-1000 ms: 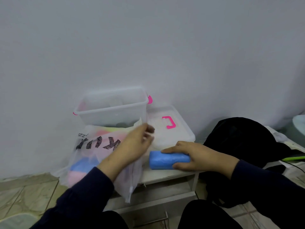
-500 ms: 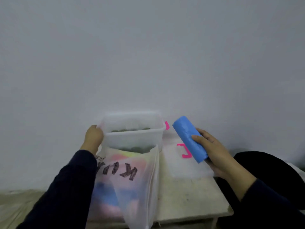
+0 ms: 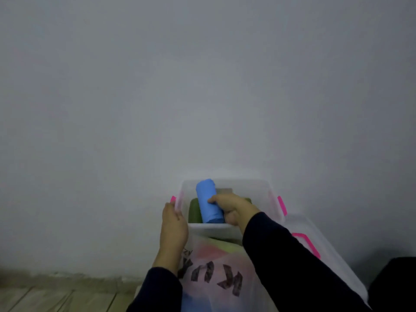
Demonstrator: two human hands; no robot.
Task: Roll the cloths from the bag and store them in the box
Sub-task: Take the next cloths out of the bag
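Observation:
A clear plastic box (image 3: 265, 188) with pink latches stands against the wall. My right hand (image 3: 234, 208) reaches inside it, shut on a rolled blue cloth (image 3: 208, 202) that points away from me. A rolled green cloth (image 3: 194, 210) lies in the box just left of the blue one. My left hand (image 3: 173, 226) grips the box's left rim near a pink latch. In front of the box stands a translucent plastic bag (image 3: 216, 273) with black letters, holding pink, yellow and blue cloths.
The box's clear lid (image 3: 319, 251) with a pink handle lies to the right of the box. A black bag (image 3: 396, 284) sits at the far right edge. A grey wall rises behind, and tiled floor (image 3: 56, 296) shows at lower left.
My right hand lifted the blue roll from the table, carried it left and lowered it into the box. My left hand went from the bag to the box's left rim. The camera tilted up.

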